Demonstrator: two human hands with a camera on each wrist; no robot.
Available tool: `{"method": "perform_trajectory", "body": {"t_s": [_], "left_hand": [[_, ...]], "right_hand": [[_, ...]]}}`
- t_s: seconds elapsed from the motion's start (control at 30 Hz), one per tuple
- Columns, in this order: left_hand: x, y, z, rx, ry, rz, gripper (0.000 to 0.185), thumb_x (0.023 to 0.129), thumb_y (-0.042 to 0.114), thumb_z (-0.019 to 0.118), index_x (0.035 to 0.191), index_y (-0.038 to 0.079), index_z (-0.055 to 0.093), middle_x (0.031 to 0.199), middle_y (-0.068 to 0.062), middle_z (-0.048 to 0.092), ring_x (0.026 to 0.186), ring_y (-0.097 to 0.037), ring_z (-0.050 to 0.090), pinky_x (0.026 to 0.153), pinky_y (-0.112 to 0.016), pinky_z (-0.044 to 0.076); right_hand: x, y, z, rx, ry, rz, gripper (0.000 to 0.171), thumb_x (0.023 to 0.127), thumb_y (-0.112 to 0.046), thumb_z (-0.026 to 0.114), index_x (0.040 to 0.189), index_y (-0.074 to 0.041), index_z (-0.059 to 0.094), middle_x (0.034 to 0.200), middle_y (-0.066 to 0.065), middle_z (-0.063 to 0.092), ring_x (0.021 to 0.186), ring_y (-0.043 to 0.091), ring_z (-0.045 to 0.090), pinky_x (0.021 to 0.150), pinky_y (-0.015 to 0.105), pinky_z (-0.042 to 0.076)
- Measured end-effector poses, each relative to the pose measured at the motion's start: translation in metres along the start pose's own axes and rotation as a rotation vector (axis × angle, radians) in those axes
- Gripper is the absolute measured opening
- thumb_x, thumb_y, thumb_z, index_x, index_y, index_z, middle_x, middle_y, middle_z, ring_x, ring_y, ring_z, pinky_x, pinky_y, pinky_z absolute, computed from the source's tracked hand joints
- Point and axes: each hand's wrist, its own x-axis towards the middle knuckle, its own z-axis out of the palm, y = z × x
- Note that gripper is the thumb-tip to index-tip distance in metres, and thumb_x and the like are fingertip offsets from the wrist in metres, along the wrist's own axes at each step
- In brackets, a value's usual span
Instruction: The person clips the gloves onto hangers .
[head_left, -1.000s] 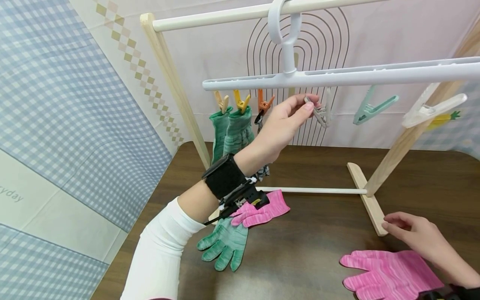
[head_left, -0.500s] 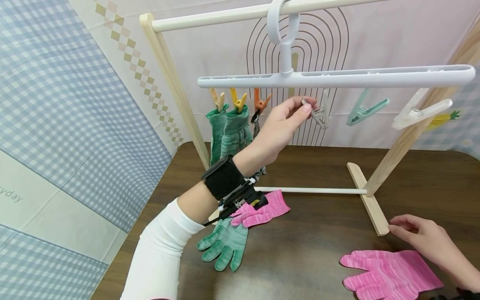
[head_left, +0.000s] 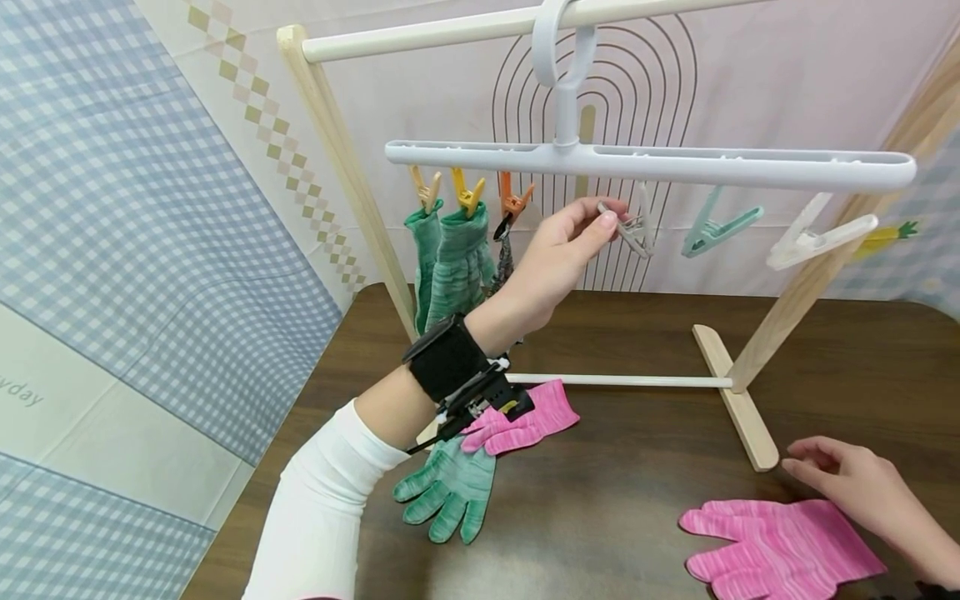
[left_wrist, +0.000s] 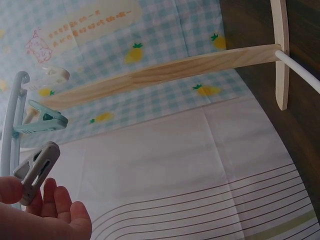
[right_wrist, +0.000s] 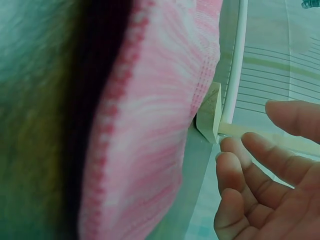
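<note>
Dark wooden bench [head_left: 637, 508] is carrying a wooden rack [head_left: 341, 158] with a white clip hanger [head_left: 675, 162] hanging from it. Left hand [head_left: 558, 254] is pinching a grey clip [head_left: 633, 229] under the hanger. Right hand [head_left: 855, 483] is hovering relaxed, fingers spread, just above a pink glove [head_left: 780, 554] lying on the bench.

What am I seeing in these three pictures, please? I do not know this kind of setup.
A person wears three cameras: one on the head, one on each wrist. In the head view, the left hand pinches a grey clip that hangs from a white hanger bar on a wooden rack. Green gloves already hang there. The right hand hovers open beside a pink glove on the brown table. Another pink glove and a green glove also lie there. The wrist views show each hand close up.
</note>
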Motion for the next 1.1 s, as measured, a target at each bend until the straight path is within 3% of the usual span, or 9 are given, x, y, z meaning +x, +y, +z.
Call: {"method": "perform_trajectory", "body": {"t_s": [0.33,0.57,0.77,1.1], "left_hand": [[-0.009,0.01,0.002,0.009,0.014,0.018,0.031,0.096,0.012,0.035,0.121,-0.003,0.044,0.119,-0.012,0.05,0.111,-0.015,0.047,0.093,-0.014,0.036],[-0.001,-0.002,0.002,-0.002,0.012,0.037,0.03,0.095,0.013,0.036,0.12,-0.002,0.044,0.118,-0.012,0.051,0.111,-0.014,0.047,0.093,-0.014,0.036],[0.009,-0.015,0.002,-0.013,0.012,0.05,0.03,0.095,0.014,0.038,0.121,-0.001,0.044,0.119,-0.011,0.051,0.111,-0.013,0.047,0.093,-0.014,0.036],[0.008,-0.012,0.002,-0.013,0.016,0.051,0.03,0.095,0.013,0.038,0.12,-0.002,0.045,0.119,-0.012,0.051,0.111,-0.014,0.047,0.093,-0.014,0.036]], "right_hand": [[-0.002,0.013,-0.004,-0.07,-0.081,0.048,0.038,0.083,-0.035,0.058,0.099,0.0,0.059,0.077,0.003,0.058,0.06,-0.001,0.043,0.054,0.029,0.036],[-0.006,0.017,-0.005,-0.122,-0.112,0.072,0.041,0.082,-0.038,0.057,0.095,0.0,0.06,0.075,0.002,0.054,0.061,0.01,0.044,0.052,0.028,0.032],[-0.006,0.016,-0.006,-0.149,-0.206,0.114,0.047,0.081,-0.046,0.056,0.095,-0.001,0.058,0.077,0.001,0.054,0.065,0.014,0.047,0.051,0.03,0.033],[-0.007,0.021,-0.003,-0.186,-0.312,0.135,0.052,0.077,-0.053,0.057,0.092,-0.004,0.053,0.073,-0.001,0.052,0.066,0.016,0.048,0.053,0.033,0.033]]}}
